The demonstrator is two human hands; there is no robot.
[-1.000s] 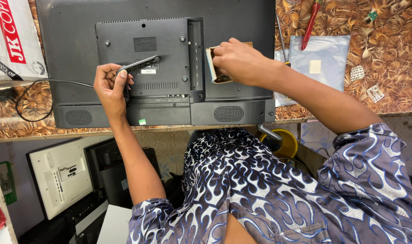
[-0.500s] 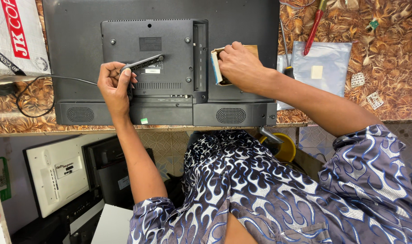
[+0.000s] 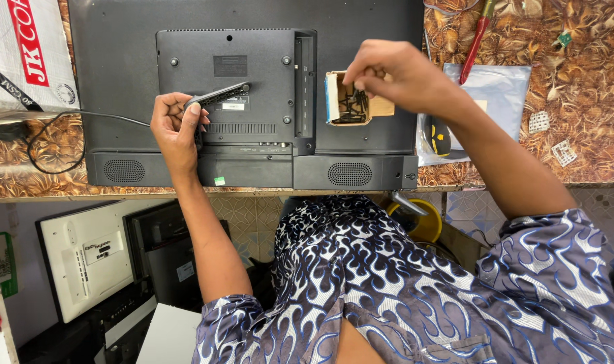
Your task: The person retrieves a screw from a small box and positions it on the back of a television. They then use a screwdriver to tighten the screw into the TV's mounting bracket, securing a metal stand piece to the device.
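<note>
A black flat-screen television [image 3: 253, 81] lies face down on the brown patterned bench, its back panel up. My left hand [image 3: 175, 128] grips a dark ribbed tool handle [image 3: 219, 96] that rests on the back panel. A small open cardboard box [image 3: 347, 101] holding several dark screws sits on the television's right half. My right hand [image 3: 394, 71] hovers over that box with fingertips pinched together inside its opening; whether a screw is between them is hidden.
A red-handled tool [image 3: 475, 40] and a clear plastic bag [image 3: 485, 94] lie on the bench at right. A white printed sack [image 3: 24, 54] and a black cable [image 3: 51, 135] are at left. White and black monitors [image 3: 91, 263] stand on the floor below; a yellow object [image 3: 421, 222] sits under the bench edge.
My right hand has lifted off the box side and now reaches its fingertips into the open box, so the screws show. My left hand still holds the tool handle.
</note>
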